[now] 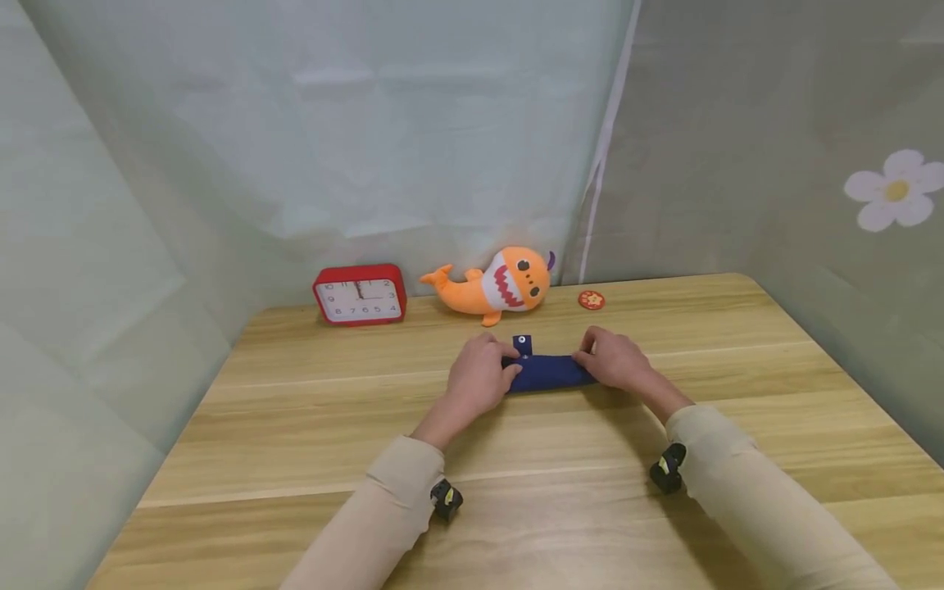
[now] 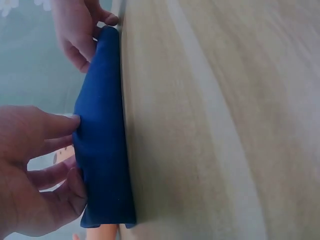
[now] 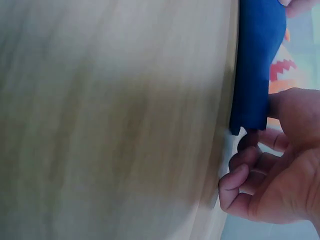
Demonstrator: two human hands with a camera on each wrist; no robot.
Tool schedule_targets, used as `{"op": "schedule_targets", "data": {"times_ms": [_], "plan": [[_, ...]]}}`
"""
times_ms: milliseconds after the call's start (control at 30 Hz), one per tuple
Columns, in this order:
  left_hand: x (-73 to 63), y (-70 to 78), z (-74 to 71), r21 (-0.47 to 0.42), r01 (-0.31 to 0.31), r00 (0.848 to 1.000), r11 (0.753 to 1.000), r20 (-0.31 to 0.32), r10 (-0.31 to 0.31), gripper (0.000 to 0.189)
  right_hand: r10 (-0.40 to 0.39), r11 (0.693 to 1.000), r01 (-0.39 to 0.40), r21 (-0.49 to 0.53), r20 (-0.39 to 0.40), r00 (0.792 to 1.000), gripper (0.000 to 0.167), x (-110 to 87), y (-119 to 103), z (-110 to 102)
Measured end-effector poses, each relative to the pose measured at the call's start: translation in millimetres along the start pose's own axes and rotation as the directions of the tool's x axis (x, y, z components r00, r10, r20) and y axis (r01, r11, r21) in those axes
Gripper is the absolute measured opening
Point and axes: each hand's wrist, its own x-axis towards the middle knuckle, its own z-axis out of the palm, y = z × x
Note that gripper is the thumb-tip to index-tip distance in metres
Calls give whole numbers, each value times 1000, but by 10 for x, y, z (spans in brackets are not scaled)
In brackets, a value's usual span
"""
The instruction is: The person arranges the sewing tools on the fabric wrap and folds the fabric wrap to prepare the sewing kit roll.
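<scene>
A dark blue strip of folded fabric (image 1: 551, 373) lies lengthwise on the table, with a short tab (image 1: 522, 344) bearing a metal snap standing out from its far side. My left hand (image 1: 481, 373) grips the left part of it, thumb and fingers at its upper edge. At the opposite end my right hand (image 1: 615, 358) pinches the fabric between thumb and forefinger. In the right wrist view, that hand's other fingers (image 3: 240, 185) curl below the fabric's end. The left wrist view shows the fabric (image 2: 102, 130) as a long, softly rounded fold.
Along the back edge of the wooden table (image 1: 310, 459) stand a red alarm clock (image 1: 361, 297), an orange plush shark (image 1: 490, 287) and a small round red patch (image 1: 592, 300). Pale cloth (image 1: 413, 131) hangs behind them.
</scene>
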Motion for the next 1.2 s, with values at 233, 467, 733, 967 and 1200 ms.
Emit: {"op": "schedule_targets", "data": {"times_ms": [233, 467, 733, 967, 1200], "plan": [[14, -16, 21, -40, 50, 999, 998, 7, -49, 23, -82, 996, 82, 25, -22, 996, 16, -2, 71, -52], [35, -28, 28, -43, 59, 998, 997, 24, -58, 22, -52, 999, 51, -19, -72, 996, 21, 59, -142, -68], [85, -17, 5, -21, 73, 996, 997, 51, -72, 21, 8, 917, -15, 398, 18, 1000, 36, 244, -522, 16], [106, -12, -13, -19, 95, 992, 995, 87, -93, 22, 1, 888, -44, 457, 96, 995, 28, 325, -614, 127], [112, -6, -16, -35, 144, 985, 989, 99, -140, 23, -103, 909, 81, 409, 32, 994, 15, 223, -556, 110]]}}
